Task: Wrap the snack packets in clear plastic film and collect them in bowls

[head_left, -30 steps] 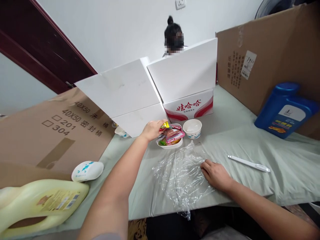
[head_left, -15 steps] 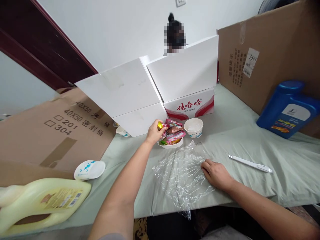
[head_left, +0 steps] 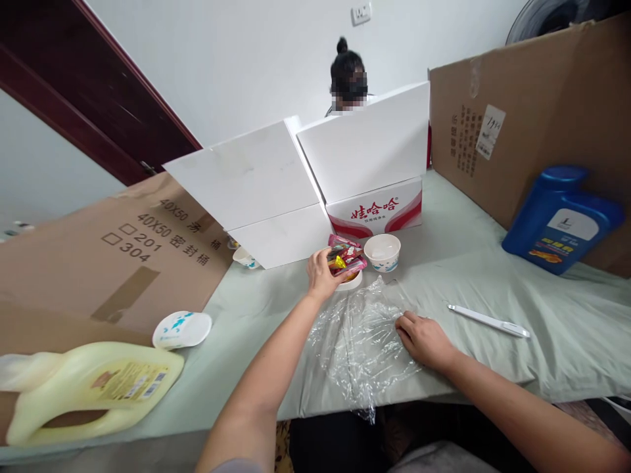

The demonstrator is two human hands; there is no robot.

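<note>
My left hand [head_left: 321, 274] is closed on a small yellow wrapped candy [head_left: 338, 263] beside a white bowl [head_left: 351, 283] heaped with pink and coloured snack packets [head_left: 346, 251]. A sheet of clear plastic wrap [head_left: 362, 341] lies crumpled on the pale green cloth in front of me. My right hand [head_left: 424, 340] rests on the wrap's right edge, fingers curled and pressing it down. An empty white bowl [head_left: 382, 252] stands just right of the snack bowl.
White boxes [head_left: 315, 177] form a screen behind the bowls, and a person sits beyond them. Brown cardboard walls [head_left: 532, 105] flank the table. A blue jug [head_left: 559, 220], a white pen-like tool [head_left: 488, 320], a yellow jug [head_left: 93, 387] and an overturned bowl [head_left: 181, 329] lie around.
My left hand has lifted a yellow candy out of the snack bowl and drawn it toward me, down to the bowl's near side. The right hand stayed on the wrap.
</note>
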